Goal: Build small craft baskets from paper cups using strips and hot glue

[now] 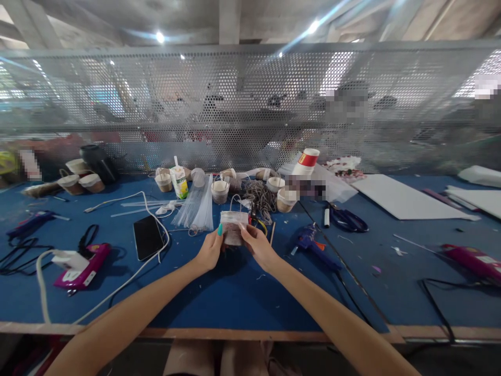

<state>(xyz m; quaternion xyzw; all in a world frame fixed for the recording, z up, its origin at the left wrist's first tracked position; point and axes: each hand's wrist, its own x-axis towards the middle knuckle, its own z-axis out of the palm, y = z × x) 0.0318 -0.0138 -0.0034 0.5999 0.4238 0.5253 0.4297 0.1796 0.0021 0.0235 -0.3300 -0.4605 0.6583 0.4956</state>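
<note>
Between both hands, just above the blue table, is a small cup-shaped basket (234,230) wound with grey-brown cord, with a pale rim band and a thin handle standing up from it. My left hand (210,249) pinches its left side, thumb with a teal nail uppermost. On the opposite side my right hand (258,244) grips it with thumb and fingers; the undersides of the fingers are hidden. Behind the basket lies a heap of grey-brown cord (261,198). Yellow-handled scissors (260,225) lie partly hidden beside my right hand.
Clear glue sticks (198,203), a phone (147,237) and a drink carton (179,181) lie left of centre. A blue glue gun (315,245) and dark scissors (348,219) are at right. Power strips (84,266) with cables occupy both sides. A perforated metal screen (250,109) stands behind.
</note>
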